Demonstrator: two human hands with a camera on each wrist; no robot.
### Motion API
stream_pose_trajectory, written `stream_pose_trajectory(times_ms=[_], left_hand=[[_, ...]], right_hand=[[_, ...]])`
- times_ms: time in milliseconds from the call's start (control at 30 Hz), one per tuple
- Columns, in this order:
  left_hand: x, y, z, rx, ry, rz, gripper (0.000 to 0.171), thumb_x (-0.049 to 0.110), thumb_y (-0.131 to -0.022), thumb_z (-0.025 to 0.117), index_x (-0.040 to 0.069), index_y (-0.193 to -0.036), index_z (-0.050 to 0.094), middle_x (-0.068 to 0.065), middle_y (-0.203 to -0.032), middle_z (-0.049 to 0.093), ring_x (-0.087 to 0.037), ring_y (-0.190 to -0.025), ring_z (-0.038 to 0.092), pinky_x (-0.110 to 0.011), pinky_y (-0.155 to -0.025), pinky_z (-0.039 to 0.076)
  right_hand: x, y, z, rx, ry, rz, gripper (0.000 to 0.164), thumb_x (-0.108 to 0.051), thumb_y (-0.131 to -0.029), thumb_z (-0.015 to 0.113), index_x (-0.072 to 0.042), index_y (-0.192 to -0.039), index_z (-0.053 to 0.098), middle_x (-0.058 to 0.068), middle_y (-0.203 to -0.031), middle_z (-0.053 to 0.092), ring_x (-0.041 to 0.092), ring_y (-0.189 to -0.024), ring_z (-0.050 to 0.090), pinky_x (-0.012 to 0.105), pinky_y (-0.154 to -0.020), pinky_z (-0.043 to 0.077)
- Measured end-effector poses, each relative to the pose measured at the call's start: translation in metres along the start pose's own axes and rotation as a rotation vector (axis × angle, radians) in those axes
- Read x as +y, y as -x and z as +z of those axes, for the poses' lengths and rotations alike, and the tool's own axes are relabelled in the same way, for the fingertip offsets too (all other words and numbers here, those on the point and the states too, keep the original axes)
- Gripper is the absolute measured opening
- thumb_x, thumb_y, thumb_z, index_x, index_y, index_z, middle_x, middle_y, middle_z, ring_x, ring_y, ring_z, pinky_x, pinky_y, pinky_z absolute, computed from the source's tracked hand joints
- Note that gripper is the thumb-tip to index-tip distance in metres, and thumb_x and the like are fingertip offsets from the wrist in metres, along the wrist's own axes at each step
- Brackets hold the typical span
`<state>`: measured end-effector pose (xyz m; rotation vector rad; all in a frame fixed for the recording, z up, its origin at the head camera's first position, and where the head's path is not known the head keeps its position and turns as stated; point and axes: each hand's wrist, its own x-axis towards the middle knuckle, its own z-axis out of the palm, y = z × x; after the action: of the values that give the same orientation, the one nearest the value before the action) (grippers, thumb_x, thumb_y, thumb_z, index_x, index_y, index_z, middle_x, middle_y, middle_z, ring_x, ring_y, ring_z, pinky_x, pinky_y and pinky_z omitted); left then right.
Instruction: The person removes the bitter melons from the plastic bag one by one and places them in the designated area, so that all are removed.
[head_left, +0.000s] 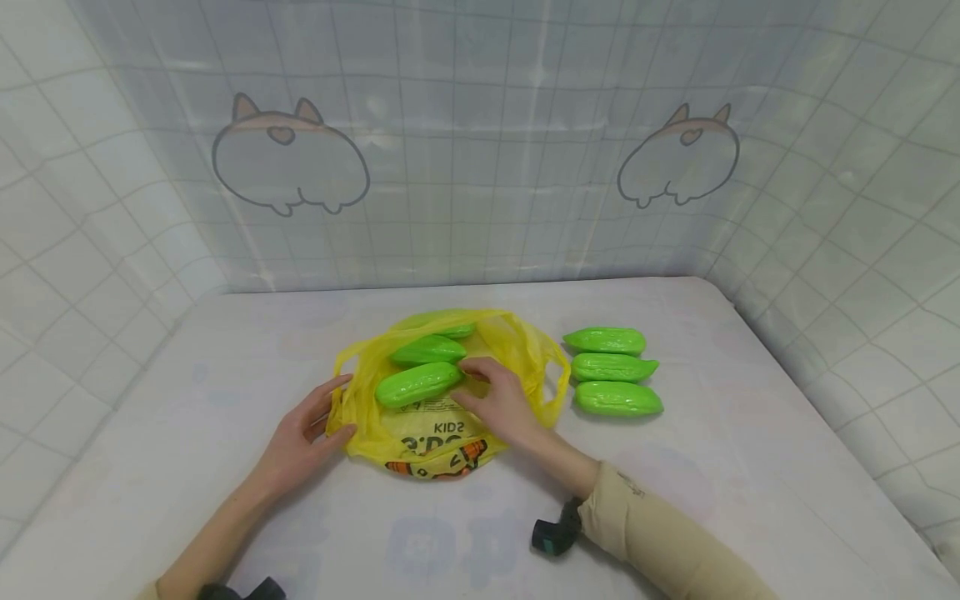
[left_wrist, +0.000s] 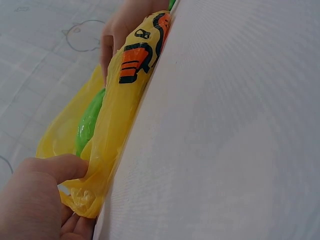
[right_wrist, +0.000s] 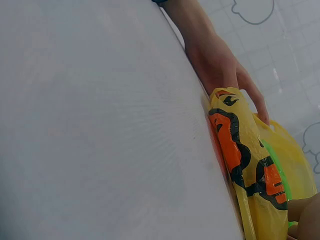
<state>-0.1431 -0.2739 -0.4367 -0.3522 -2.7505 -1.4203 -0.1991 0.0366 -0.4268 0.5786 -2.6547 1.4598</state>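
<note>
A yellow plastic bag (head_left: 450,417) lies with its mouth spread wide, holding several glossy green bitter gourds. The front bitter gourd (head_left: 416,385) lies over the printed side, and another bitter gourd (head_left: 427,350) is just behind it. My right hand (head_left: 498,400) reaches into the mouth, pinching the front gourd's right end between thumb and fingers. At the bag's left edge, my left hand (head_left: 300,442) holds the plastic; in the left wrist view, the left thumb (left_wrist: 70,167) is over the film with the fingers below. The rearmost gourd is partly covered by yellow film.
Three more green bitter gourds (head_left: 617,367) lie in a stacked row on the white tabletop (head_left: 720,467), right of the bag. A bag handle loop (head_left: 555,379) sticks out toward them. Behind the table hangs a grid-patterned curtain (head_left: 480,167).
</note>
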Motion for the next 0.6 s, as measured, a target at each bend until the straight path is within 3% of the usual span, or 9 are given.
stream_pose_trajectory(times_ms=[233, 600], left_hand=[[0.0002, -0.0009, -0.0003, -0.001, -0.011, 0.008, 0.066, 0.026, -0.097, 0.068, 0.033, -0.154, 0.036, -0.012, -0.16, 0.035, -0.04, -0.142, 0.04, 0.0, -0.096, 0.034], [0.0, -0.002, -0.0006, 0.005, -0.012, 0.018, 0.066, 0.024, -0.096, 0.068, 0.032, -0.154, 0.036, -0.012, -0.159, 0.037, -0.039, -0.141, 0.041, 0.0, -0.096, 0.034]], right_hand=[[0.0, -0.0018, 0.0018, 0.001, 0.009, 0.015, 0.048, -0.022, -0.089, 0.076, -0.008, -0.133, 0.061, 0.006, -0.132, 0.064, 0.024, -0.125, 0.058, 0.042, -0.11, 0.044], [0.0045, -0.0016, 0.0028, -0.014, -0.011, -0.041, 0.045, -0.021, -0.089, 0.077, -0.008, -0.13, 0.063, 0.005, -0.124, 0.067, 0.021, -0.115, 0.062, 0.041, -0.101, 0.051]])
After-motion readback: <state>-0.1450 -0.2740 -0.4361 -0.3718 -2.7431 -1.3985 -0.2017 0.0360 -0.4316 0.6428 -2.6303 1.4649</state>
